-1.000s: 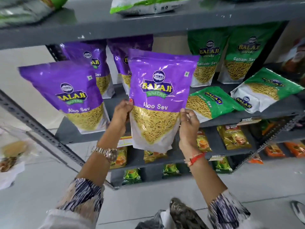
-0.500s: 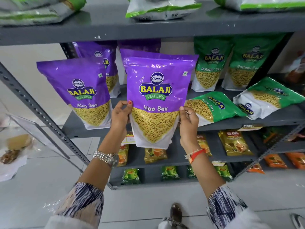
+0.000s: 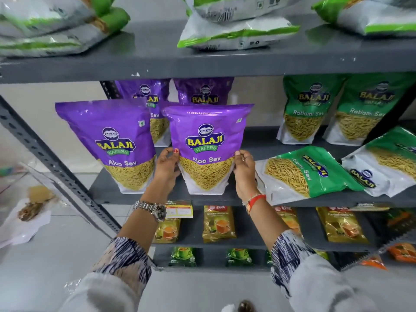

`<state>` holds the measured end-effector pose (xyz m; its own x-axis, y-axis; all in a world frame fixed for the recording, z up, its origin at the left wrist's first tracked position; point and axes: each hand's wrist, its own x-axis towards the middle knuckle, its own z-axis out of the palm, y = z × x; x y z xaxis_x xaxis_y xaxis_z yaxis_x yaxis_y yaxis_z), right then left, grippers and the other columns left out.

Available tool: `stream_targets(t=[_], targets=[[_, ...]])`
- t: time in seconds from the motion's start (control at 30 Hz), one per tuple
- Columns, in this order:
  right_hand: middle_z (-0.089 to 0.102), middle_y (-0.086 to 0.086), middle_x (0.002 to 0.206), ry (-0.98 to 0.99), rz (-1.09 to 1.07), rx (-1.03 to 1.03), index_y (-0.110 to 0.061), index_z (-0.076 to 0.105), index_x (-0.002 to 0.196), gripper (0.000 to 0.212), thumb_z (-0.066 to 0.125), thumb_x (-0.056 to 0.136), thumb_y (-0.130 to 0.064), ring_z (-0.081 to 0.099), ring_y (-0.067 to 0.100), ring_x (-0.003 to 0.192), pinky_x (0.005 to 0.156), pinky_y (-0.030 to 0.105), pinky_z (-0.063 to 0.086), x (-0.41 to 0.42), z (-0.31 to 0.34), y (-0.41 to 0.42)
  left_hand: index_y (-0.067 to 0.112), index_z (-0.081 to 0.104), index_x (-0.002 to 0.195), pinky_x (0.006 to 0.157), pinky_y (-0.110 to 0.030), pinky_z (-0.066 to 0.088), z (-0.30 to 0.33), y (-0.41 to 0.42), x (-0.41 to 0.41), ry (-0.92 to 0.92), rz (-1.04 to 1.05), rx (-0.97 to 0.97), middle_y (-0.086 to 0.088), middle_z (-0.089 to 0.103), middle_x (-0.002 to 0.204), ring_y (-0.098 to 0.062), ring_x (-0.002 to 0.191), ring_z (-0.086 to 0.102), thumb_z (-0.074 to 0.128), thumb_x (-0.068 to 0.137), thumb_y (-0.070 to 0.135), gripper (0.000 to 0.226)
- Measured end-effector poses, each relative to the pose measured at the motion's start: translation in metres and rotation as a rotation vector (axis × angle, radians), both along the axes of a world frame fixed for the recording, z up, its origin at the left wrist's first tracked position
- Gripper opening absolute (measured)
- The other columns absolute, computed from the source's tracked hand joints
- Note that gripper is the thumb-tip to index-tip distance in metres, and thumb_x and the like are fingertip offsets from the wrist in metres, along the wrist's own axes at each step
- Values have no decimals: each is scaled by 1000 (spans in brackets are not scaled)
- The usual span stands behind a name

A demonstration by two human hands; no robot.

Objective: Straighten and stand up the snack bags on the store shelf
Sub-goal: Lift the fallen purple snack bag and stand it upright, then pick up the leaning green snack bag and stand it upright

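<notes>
A purple Aloo Sev bag [image 3: 207, 140] stands upright on the grey middle shelf [image 3: 247, 199], near its front edge. My left hand [image 3: 167, 167] grips its left side and my right hand [image 3: 244, 172] grips its right side. Another purple Aloo Sev bag [image 3: 114, 140] stands to its left, and two more purple bags [image 3: 203, 92] stand behind. Two green Ratlami Sev bags [image 3: 308, 106] stand upright at the back right. In front of them a green bag [image 3: 304, 174] lies flat, and another green bag [image 3: 387, 163] lies flat at the far right.
The upper shelf [image 3: 202, 61] holds several flat white and green bags [image 3: 236, 25]. Lower shelves carry small yellow tea packets [image 3: 218, 224] and green packets [image 3: 182, 256]. A slotted grey upright [image 3: 49, 158] slants along the left. A paper with food [image 3: 27, 212] lies on the floor at left.
Both hands have carried the purple bag away from me and down onto the middle shelf, where it now rests upright beside the left purple bag.
</notes>
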<state>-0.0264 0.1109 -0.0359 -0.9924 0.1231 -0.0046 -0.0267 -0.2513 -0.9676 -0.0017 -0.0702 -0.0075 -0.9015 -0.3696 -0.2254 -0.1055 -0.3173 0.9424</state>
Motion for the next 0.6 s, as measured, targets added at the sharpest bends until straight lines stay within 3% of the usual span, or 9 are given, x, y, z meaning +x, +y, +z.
stream_targets(t=[0.17,0.27,0.3,0.33,0.4,0.47,0.53,0.6], targets=[[61,-6,93,-4,-4,12,-17,51,100,13,42,96,-26,63,7,87,63,15,52,-9,-2,-3,19,55,93,79,-36,50,-8,-5,-8,22,-28,15,0,62,89,-13,78,59,46,94,16,9],[62,-1,104,25,-30,2,-14,51,110,18,45,95,-21,61,9,96,67,12,52,-6,-5,-1,13,49,121,76,-26,51,-15,0,-6,38,-24,-39,-2,62,100,-8,79,61,42,96,17,27],[62,2,109,36,-61,-5,-14,52,111,18,47,94,-19,61,11,100,74,15,53,-1,-4,0,10,43,129,81,-25,50,-18,3,-4,33,-13,-81,-6,62,111,-8,86,62,40,97,17,33],[62,5,111,48,-108,-17,-15,54,109,17,50,93,-17,60,13,103,83,20,52,2,-5,3,9,36,136,93,-27,45,-22,9,-2,21,13,-138,-10,56,128,-13,103,59,38,97,18,40],[63,5,105,79,-254,-50,-19,56,103,15,54,90,-13,60,16,102,90,29,51,16,-5,13,11,23,144,109,-28,29,-27,29,11,-7,124,-270,-9,32,151,-20,134,38,39,97,20,51],[63,-1,92,61,-431,-101,-15,56,99,15,53,88,-6,61,13,92,79,25,55,31,-5,32,8,22,143,112,-27,25,-33,57,30,64,279,-392,-12,27,150,-23,138,28,43,95,19,54],[62,0,84,16,-641,-127,-11,56,95,14,52,86,-1,60,13,82,64,20,55,42,-10,57,4,30,137,104,-22,29,-38,92,49,143,384,-474,-19,31,137,-23,127,32,46,92,15,49],[62,7,85,-44,-819,-98,-9,55,93,12,54,85,-1,60,19,81,64,20,52,46,-20,82,3,36,129,100,-25,31,-47,125,56,178,333,-465,-17,34,127,-19,116,34,46,92,17,41]])
